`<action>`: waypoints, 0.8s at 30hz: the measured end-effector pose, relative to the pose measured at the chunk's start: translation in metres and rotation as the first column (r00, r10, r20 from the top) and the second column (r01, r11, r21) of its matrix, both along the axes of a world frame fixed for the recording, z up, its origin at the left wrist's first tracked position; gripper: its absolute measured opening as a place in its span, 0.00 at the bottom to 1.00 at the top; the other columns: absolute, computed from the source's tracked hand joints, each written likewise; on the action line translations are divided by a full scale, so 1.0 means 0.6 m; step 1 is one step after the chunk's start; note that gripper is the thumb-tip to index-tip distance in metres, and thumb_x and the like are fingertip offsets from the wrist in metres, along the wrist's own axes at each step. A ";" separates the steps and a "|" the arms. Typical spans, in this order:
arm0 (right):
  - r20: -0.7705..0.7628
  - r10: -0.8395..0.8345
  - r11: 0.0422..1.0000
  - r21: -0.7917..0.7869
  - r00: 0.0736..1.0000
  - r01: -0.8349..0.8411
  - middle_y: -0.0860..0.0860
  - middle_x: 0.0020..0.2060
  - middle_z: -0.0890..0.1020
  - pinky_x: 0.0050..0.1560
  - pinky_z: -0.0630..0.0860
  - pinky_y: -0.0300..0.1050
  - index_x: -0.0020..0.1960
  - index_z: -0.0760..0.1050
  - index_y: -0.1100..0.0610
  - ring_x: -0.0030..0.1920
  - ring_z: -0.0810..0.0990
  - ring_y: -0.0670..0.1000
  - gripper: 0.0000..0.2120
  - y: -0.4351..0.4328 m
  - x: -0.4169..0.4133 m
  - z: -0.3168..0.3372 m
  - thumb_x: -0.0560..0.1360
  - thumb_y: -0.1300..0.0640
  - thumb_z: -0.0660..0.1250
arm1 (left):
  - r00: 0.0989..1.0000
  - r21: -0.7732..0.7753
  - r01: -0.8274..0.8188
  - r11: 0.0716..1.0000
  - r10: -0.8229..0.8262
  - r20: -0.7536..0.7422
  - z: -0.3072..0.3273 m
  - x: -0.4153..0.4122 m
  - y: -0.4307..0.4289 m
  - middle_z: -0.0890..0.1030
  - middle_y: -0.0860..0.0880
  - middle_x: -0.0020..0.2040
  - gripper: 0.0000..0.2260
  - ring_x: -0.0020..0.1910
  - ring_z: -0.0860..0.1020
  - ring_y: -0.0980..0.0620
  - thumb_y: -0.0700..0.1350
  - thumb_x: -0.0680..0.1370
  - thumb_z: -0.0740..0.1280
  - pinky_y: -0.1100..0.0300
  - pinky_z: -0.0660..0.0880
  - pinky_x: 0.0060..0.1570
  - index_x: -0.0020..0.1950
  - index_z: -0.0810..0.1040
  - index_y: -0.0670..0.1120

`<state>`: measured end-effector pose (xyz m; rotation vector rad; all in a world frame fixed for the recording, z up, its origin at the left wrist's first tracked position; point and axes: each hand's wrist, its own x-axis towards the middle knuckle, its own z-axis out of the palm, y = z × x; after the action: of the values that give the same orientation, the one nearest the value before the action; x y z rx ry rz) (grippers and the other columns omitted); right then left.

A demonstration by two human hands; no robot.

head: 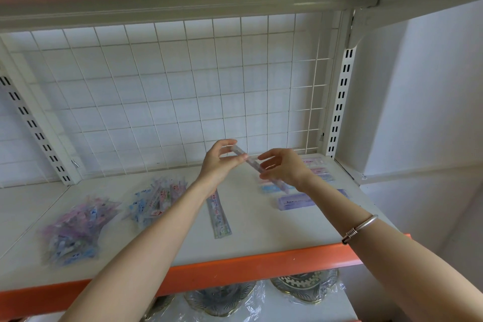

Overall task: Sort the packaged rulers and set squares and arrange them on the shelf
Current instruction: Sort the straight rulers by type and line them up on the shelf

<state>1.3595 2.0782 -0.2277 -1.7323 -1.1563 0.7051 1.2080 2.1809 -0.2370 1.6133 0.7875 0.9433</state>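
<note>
shelf edge (235, 266): orange front lip, nearest thing to the camera; white deck behind it carries all the stock.
left pile (75, 232): loose heap of small pink/blue packets at front left, looks unsorted. Can't tell rulers from set squares in it.
second pile (156, 200): same kind of heap, just right of the first and a bit deeper. Likely the source stock.
single ruler (219, 215): 1 packaged ruler lying flat mid-shelf, long axis front to back, partly under the left forearm. Probably the start of a row.
purple pack (298, 201): flat, long side facing out, just under the right forearm.
pastel packs (317, 168): several pink and blue packs laid flat side by side further back on the right, looks like the sorted zone.
held pack (252, 163): 1 slim clear pack, in the air above the shelf between both hands, tilted, far end up-left.
left hand (222, 162): thumb and fingers pinched on the upper far end of the pack.
right hand (283, 167): fingers loosely curled around the lower near end; thumb spread above it. How firmly it holds, can't tell.
why 2 hands: my guess is squaring or checking the pack before laying it with the right-hand group.
back grid (183, 91): white wire mesh, nothing hung on it.
</note>
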 end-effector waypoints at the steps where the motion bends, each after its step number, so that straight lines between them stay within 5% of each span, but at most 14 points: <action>1: 0.072 -0.009 1.000 -0.001 0.997 0.009 0.54 0.44 0.84 0.54 0.79 0.48 0.54 0.79 0.58 0.45 0.83 0.52 0.20 -0.003 0.007 0.002 0.64 0.70 0.75 | 0.998 0.062 0.001 0.998 0.002 -0.056 0.002 0.000 0.003 0.78 0.51 0.59 0.20 0.54 0.79 0.56 0.44 0.70 0.76 0.63 0.75 0.53 0.61 0.76 0.50; 6: 0.318 0.025 0.999 -0.053 0.948 -0.009 0.54 0.46 0.83 0.45 0.75 0.35 0.56 0.78 0.59 0.46 0.80 0.49 0.22 -0.020 0.040 0.009 0.64 0.71 0.75 | 0.923 0.327 0.166 0.930 -0.030 -0.383 0.005 0.010 0.005 0.80 0.53 0.60 0.21 0.60 0.75 0.57 0.46 0.69 0.77 0.66 0.66 0.59 0.61 0.79 0.49; 10: 0.399 0.050 0.995 -0.102 0.916 -0.010 0.51 0.47 0.84 0.40 0.71 0.28 0.54 0.79 0.57 0.46 0.80 0.48 0.20 -0.032 0.060 0.006 0.64 0.70 0.74 | 0.809 0.416 0.329 0.848 -0.026 -0.587 0.005 0.032 -0.009 0.81 0.52 0.58 0.20 0.60 0.76 0.55 0.49 0.68 0.77 0.60 0.68 0.63 0.59 0.81 0.48; 16: 0.456 0.131 0.983 -0.177 0.880 -0.054 0.51 0.47 0.84 0.42 0.71 0.25 0.54 0.80 0.57 0.47 0.81 0.47 0.20 -0.054 0.097 0.001 0.64 0.70 0.74 | 0.769 0.450 0.395 0.801 -0.021 -0.639 -0.013 0.065 -0.025 0.83 0.55 0.52 0.18 0.54 0.79 0.56 0.50 0.67 0.78 0.58 0.72 0.60 0.55 0.83 0.50; 19: 0.479 0.173 0.973 -0.219 0.861 -0.074 0.52 0.46 0.84 0.50 0.76 0.33 0.52 0.81 0.58 0.47 0.81 0.48 0.19 -0.070 0.118 0.001 0.64 0.71 0.74 | 0.767 0.447 0.421 0.789 -0.046 -0.640 -0.022 0.073 -0.032 0.84 0.56 0.50 0.17 0.52 0.79 0.57 0.52 0.67 0.78 0.58 0.72 0.59 0.53 0.83 0.51; 24: 0.497 0.226 0.951 -0.299 0.838 -0.079 0.55 0.47 0.84 0.43 0.72 0.25 0.52 0.82 0.61 0.43 0.78 0.46 0.19 -0.093 0.144 0.003 0.63 0.73 0.72 | 0.795 0.479 0.400 0.781 -0.035 -0.606 -0.033 0.073 -0.035 0.83 0.58 0.48 0.11 0.52 0.79 0.58 0.57 0.73 0.71 0.55 0.72 0.59 0.50 0.84 0.54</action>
<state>1.4456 2.0222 -0.2257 -2.1624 -1.6526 0.5035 1.2516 2.1601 -0.2569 2.5630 0.6889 0.5294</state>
